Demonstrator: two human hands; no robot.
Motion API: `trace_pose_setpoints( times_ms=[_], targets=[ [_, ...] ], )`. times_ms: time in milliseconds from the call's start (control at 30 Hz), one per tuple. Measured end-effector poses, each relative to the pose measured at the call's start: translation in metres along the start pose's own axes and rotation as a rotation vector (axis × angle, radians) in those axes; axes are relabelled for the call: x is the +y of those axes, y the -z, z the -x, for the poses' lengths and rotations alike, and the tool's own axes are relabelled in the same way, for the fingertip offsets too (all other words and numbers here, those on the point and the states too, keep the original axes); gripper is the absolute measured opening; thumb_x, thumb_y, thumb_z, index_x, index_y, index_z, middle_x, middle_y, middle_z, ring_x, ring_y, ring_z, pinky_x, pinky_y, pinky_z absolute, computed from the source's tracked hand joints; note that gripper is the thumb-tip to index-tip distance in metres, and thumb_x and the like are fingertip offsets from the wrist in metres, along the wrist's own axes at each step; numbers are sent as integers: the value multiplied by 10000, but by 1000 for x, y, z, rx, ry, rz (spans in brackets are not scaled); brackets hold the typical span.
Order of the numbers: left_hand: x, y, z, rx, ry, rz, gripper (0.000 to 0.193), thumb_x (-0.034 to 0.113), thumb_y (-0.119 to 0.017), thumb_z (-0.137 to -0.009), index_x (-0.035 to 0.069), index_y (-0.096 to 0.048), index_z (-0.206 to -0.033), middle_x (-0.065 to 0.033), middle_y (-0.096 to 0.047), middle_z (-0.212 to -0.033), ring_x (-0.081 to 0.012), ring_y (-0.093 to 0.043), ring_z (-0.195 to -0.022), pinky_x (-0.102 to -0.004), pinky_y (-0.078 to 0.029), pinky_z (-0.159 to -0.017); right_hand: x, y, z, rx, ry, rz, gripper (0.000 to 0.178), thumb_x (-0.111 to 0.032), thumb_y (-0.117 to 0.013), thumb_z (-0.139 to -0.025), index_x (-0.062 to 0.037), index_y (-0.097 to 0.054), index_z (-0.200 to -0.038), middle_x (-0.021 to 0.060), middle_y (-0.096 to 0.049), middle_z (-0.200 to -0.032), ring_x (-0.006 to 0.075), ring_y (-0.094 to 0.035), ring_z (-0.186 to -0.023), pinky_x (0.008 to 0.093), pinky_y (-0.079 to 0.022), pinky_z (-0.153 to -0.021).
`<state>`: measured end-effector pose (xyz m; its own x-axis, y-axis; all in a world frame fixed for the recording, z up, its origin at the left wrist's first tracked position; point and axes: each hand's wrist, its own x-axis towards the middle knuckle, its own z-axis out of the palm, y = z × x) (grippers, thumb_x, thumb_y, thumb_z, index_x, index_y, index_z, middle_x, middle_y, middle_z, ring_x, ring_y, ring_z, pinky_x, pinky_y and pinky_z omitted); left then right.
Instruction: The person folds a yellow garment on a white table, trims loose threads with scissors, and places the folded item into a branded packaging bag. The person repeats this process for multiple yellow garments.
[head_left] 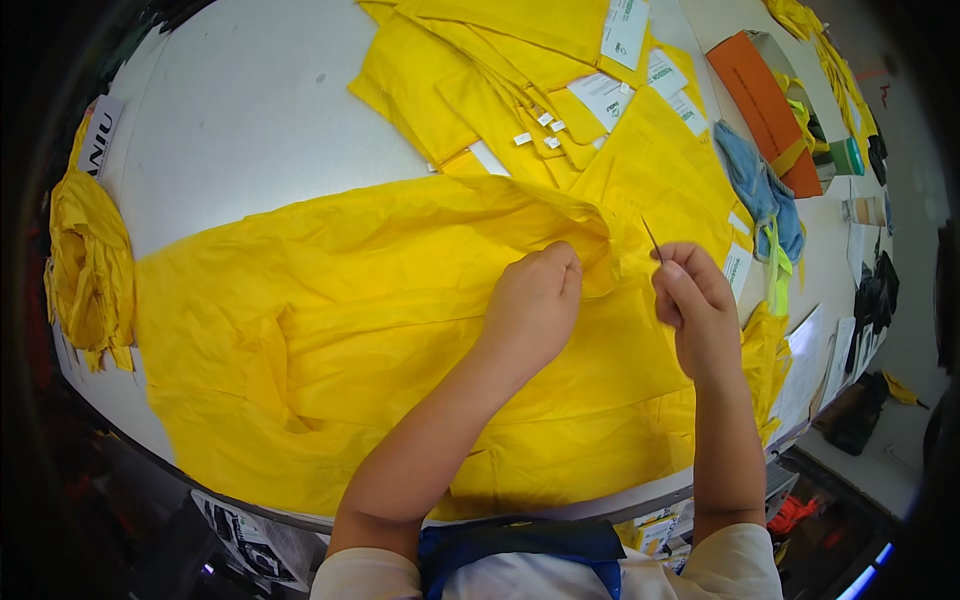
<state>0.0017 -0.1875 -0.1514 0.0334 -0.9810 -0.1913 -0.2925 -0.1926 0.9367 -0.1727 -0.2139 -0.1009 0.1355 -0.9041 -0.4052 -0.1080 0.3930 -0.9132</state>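
Observation:
A large yellow garment (380, 360), thin and wrinkled, lies spread over the table in front of me. My left hand (535, 300) is closed at the garment's raised, folded upper edge, pinching the cloth. To its right, my right hand (697, 305) pinches a thin dark pointed tool (652, 240), its tip slanting up and left. That tip is apart from the cloth edge, and the fingers hide the tool's lower end, so its kind does not show.
Folded yellow garments (470, 80) with white cards and small labels pile up at the far side. A bunched yellow piece (88, 265) lies far left. At right are an orange box (765, 110), blue denim cloth (760, 190) and papers (797, 365).

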Motion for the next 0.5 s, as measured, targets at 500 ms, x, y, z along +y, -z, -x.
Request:
trace_pose_setpoints(
  times_ms=[500],
  targets=[
    [-7, 1, 9, 57, -172, 31, 77, 50, -464, -830, 0, -497, -782, -184, -539, -718, -346, -540, -681, -402, -432, -616, -7, -26, 13, -25, -543, -293, 251, -259, -493, -935, -15, -544, -963, 28, -490, -717, 120, -415, -480, 245, -302, -436]
  ],
)
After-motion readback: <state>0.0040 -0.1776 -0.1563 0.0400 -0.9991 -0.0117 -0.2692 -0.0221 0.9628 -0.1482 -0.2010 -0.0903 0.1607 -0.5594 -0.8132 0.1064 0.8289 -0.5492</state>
